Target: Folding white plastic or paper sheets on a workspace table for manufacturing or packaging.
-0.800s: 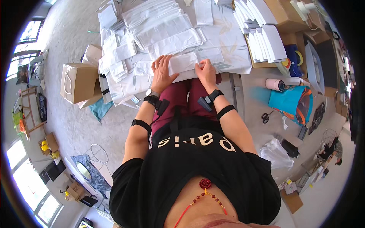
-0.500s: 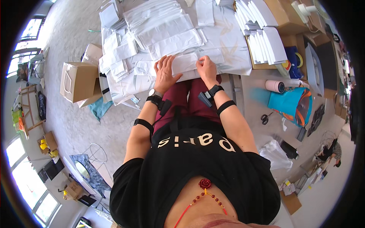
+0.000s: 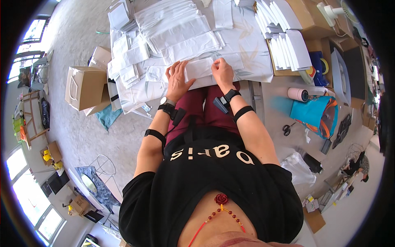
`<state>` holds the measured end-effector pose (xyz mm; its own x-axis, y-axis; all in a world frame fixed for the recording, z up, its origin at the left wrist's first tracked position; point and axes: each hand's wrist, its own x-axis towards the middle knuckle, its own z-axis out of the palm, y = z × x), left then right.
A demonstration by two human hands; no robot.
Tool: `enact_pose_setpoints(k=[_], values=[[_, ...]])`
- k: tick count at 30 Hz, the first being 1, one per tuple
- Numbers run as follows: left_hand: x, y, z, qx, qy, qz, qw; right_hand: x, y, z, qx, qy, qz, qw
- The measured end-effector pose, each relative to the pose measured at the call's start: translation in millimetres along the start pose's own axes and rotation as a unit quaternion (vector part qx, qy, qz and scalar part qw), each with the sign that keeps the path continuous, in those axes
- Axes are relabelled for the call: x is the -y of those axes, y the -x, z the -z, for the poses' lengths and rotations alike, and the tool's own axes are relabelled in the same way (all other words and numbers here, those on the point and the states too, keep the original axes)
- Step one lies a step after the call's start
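A flat white packet [image 3: 198, 69], apparently in a thin plastic bag, lies lengthwise along the near edge of the covered table. My left hand [image 3: 178, 80] presses on its left part, palm down, fingers stretched out and thumb apart. At the packet's right end my right hand [image 3: 223, 74] is curled, thumb and fingertips pinched together on the plastic bag [image 3: 234, 61]. Just beyond my hands lies another flat white bag [image 3: 191, 46], in front of a long overlapping stack of white plastic bags [image 3: 175, 26].
Smaller white packets [image 3: 131, 55] are piled at the table's left. A box of folded white packets [image 3: 288, 49] stands at its right side. Cardboard boxes [image 3: 86, 88] sit on the floor to the left. A pink bottle [image 3: 297, 94], blue bag [image 3: 314, 115] and scissors [image 3: 288, 129] are at right.
Very little differs. My right hand's fingertips have shifted slightly up at the packet's right end. My left hand stays flat on it, almost in place.
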<state>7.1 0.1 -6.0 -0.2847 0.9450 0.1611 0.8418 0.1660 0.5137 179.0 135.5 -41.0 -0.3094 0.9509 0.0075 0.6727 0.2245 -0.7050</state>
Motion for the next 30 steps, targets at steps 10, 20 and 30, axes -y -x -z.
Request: enact_pose_setpoints(k=[10, 20, 30], values=[[-20, -12, -9, -0.043, 0.074, -0.018, 0.996, -27, -12, 45, -0.079, 0.076, 0.032, 0.993], [-58, -34, -53, 0.006, 0.159, 0.033, 0.987, -58, -32, 68, -0.048, 0.223, -0.03, 0.973], [-53, -32, -57, -0.007, 0.134, 0.025, 0.991, -74, -35, 60, -0.064, 0.138, 0.041, 0.988]])
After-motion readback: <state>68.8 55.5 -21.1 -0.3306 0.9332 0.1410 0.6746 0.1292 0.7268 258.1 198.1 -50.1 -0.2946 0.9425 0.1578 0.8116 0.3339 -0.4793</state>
